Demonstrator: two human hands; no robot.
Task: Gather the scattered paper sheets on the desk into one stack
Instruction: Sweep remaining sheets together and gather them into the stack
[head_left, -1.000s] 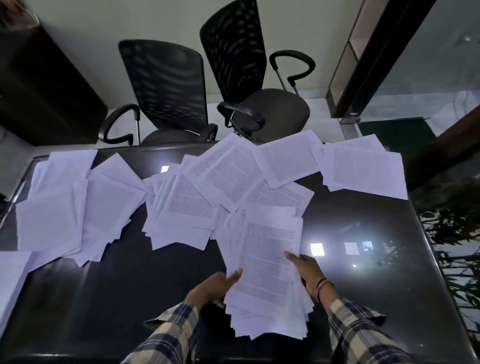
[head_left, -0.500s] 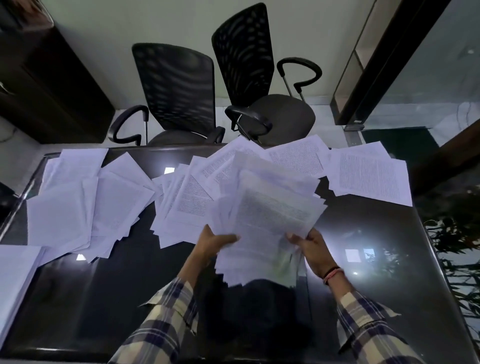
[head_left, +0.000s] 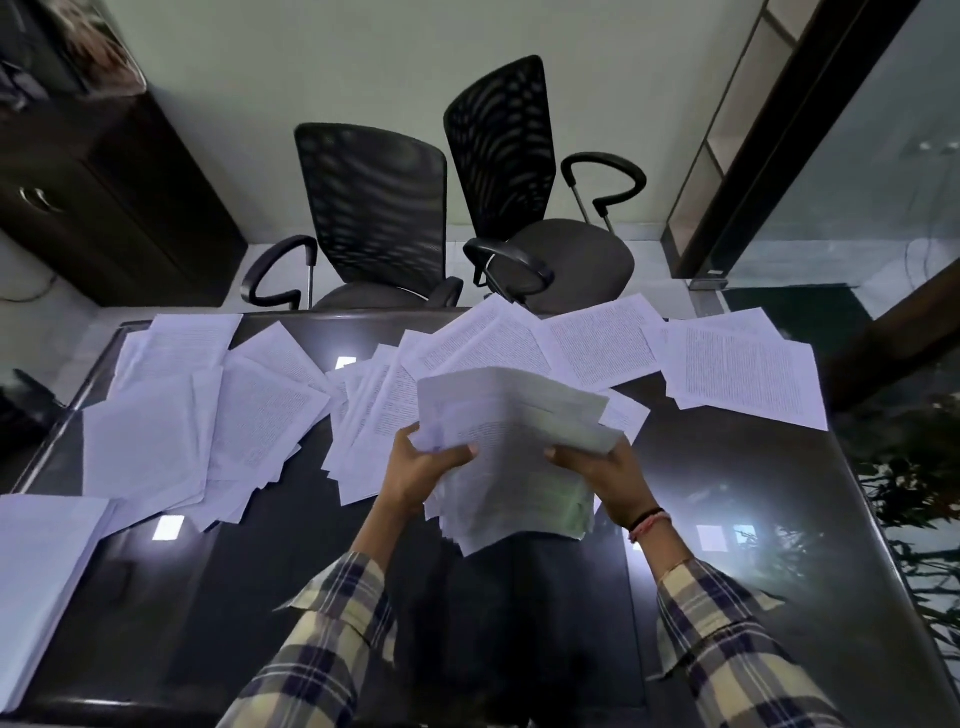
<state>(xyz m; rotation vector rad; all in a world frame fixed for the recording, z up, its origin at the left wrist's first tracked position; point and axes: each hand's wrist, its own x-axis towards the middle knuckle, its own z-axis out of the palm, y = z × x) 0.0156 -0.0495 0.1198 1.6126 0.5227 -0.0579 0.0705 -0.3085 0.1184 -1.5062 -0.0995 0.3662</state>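
A thick bundle of printed sheets (head_left: 511, 447) is held up off the dark glossy desk (head_left: 727, 519), tilted towards me with its edges uneven. My left hand (head_left: 423, 467) grips its left side and my right hand (head_left: 602, 475) grips its right side. Loose sheets lie scattered over the far half of the desk: a spread at the left (head_left: 171, 415), an overlapping group in the middle (head_left: 374, 410), and more at the far right (head_left: 737, 374). A separate pile (head_left: 41, 571) sits at the left front edge.
Two black mesh office chairs (head_left: 374, 208) (head_left: 524, 171) stand behind the desk's far edge. A dark wooden cabinet (head_left: 98, 197) is at the back left. A glass partition (head_left: 857, 156) and plant leaves (head_left: 914, 493) border the right side.
Both hands have lifted the bundle off the desk and tipped it up towards me; a second ago it lay flat under my hands near the front.
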